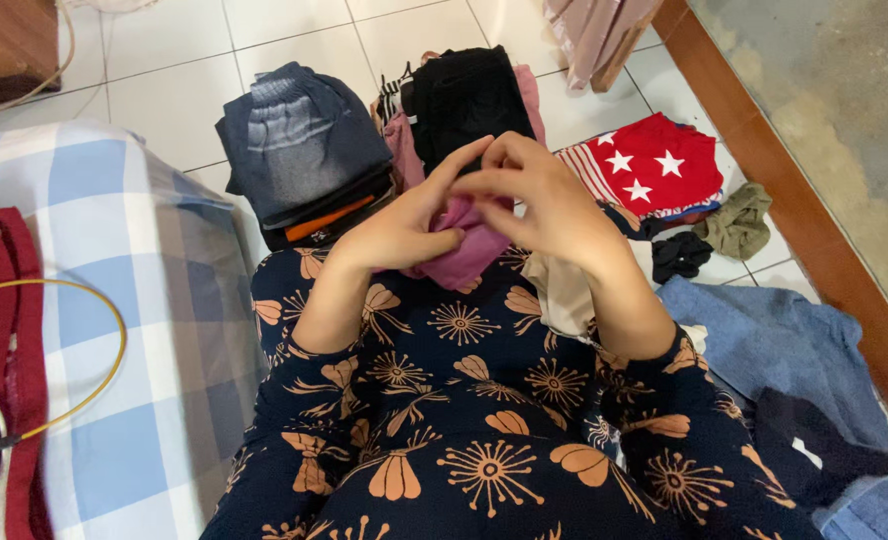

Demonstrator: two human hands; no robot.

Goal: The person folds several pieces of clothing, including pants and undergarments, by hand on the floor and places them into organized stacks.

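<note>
A small purple-pink garment [469, 250] lies bunched on my lap, over my dark floral dress. My left hand [399, 225] grips its left side with the fingers closed on the cloth. My right hand [544, 200] comes over from the right, fingertips pinching the top of the same cloth. The two hands touch at the fingertips above it. A beige cloth [561, 290] lies under my right wrist.
Folded stacks stand on the tiled floor ahead: denim on top at left [299, 135], black over pink at the middle [464, 95], red with white stars at right [654, 165]. Loose olive and black pieces [734, 225] and blue towels [774, 345] lie right. A checked blue sheet [134, 300] with a yellow cable lies left.
</note>
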